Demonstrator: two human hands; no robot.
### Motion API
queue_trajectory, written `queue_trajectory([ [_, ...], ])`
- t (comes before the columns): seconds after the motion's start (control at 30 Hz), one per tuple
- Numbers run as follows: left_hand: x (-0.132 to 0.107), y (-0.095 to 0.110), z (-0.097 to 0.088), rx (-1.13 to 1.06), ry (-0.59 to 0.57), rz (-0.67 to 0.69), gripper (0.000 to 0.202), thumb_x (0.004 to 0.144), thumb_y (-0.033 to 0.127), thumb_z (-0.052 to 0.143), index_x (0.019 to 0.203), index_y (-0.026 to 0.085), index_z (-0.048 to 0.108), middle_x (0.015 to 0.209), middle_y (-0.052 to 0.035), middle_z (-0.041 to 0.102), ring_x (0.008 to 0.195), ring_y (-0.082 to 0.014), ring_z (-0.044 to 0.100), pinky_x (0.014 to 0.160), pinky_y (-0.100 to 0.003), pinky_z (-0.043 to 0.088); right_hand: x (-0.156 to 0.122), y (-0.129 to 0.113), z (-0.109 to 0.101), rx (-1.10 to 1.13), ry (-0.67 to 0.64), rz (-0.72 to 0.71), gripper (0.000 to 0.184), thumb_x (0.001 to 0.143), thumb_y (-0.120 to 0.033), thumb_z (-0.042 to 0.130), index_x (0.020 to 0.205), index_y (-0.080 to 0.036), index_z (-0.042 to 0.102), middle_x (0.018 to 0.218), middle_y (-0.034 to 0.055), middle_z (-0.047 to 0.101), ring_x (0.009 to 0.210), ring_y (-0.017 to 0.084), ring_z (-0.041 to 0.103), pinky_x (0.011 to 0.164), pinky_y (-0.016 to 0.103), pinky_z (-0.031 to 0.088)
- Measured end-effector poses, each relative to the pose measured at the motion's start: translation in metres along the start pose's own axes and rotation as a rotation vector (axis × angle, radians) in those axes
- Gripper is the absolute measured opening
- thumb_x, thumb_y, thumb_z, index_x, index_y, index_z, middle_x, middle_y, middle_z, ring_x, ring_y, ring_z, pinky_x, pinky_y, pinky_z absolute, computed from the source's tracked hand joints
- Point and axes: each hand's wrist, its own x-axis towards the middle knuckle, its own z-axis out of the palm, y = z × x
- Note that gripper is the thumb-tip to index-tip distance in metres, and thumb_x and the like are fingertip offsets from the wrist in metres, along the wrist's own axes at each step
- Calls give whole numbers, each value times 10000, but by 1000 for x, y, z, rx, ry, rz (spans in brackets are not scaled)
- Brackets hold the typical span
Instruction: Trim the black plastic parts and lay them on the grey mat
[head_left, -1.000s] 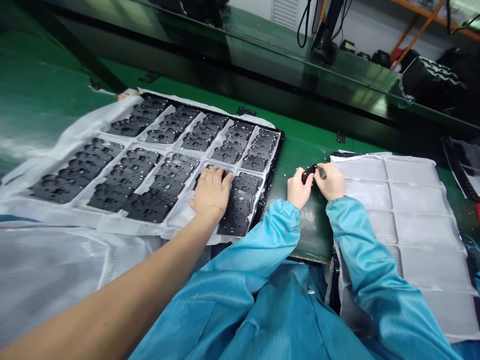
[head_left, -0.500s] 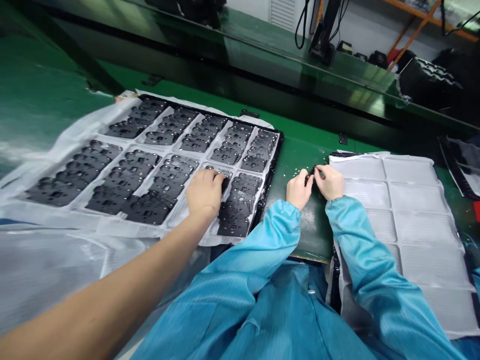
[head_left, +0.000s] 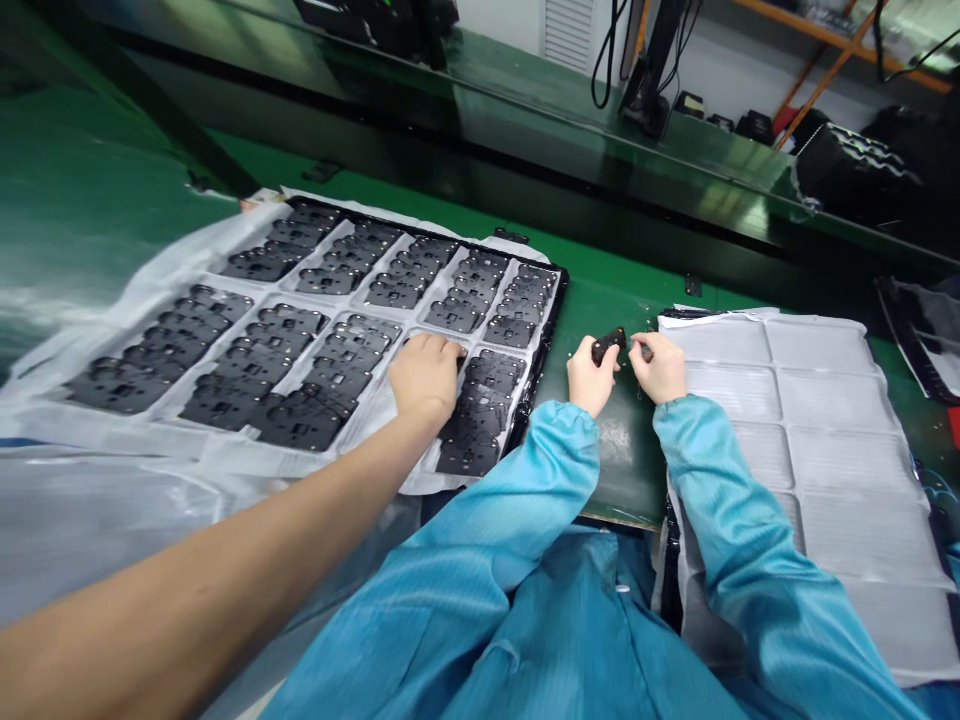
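Head view, left hand (head_left: 591, 375) pinching small black part (head_left: 608, 346), right hand (head_left: 658, 366) fingers closed just beside it, above green bench (head_left: 600, 300)

Left hand (head_left: 591, 375) pinches a small black plastic part (head_left: 607, 346) above the green tabletop (head_left: 600, 300); right hand (head_left: 658, 366) touches its three o'clock end. At nine o'clock, a co-worker's bare hand (head_left: 424, 375) rests on the parts tray (head_left: 536, 385).

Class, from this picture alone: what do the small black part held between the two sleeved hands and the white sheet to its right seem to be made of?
Small black part: probably moulded plastic or coated metal, with a matte, dark surface; too small to tell more. White sheet: looks like soft foam or padded film, with a pale, dull surface and pressed seams that form squares.
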Motion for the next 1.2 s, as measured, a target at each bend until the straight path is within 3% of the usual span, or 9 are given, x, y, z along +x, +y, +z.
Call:
queue_trajectory([
  [0.13,3,-1,3,-173,-53,-36,259,837,369,613,758,187,445,572,39,588,378,-70,493,408,-179,364,3,-4,-5,239,11,190,213,849,-339,558,743,-173,637,684,27,635,586,133,559,619,275,459],
  [0.27,4,0,7,-306,-123,-43,290,826,410,630,775,174,470,575,36,582,367,-59,472,382,-176,341,8,-1,-9,667,24,395,261,781,-357,639,969,-177,654,850,40,664,698,138,609,584,253,494],
  [0.33,4,2,8,-345,-139,-50,320,810,437,648,776,169,477,579,30,585,368,-55,464,376,-175,333,10,1,-10,785,-34,424,286,753,-327,662,999,-181,667,895,40,672,695,126,602,571,243,499],
  [0.43,2,4,9,-398,-207,-61,347,791,453,673,774,165,479,587,22,591,382,-57,472,376,-174,335,10,2,-12,878,-103,433,221,719,-295,689,906,-179,697,871,27,675,646,106,578,546,231,487],
  [0.53,1,7,9,-437,-262,-56,347,792,453,677,782,163,487,598,15,596,394,-61,479,374,-176,334,8,0,-13,983,-97,455,180,711,-296,701,848,-180,704,823,14,662,599,93,557,516,224,464],
  [0.77,-1,11,9,-447,-309,-64,366,780,475,687,793,156,509,599,14,597,397,-55,478,376,-174,333,7,-3,-10,966,11,524,207,710,-360,710,793,-170,713,727,8,640,558,89,537,470,212,434],
  [1.2,0,14,6,-366,-380,3,308,822,434,643,797,155,514,602,17,592,417,-53,488,399,-163,362,6,-2,-9,920,51,545,193,704,-363,677,756,-180,645,681,-11,590,542,94,526,460,211,432],
])
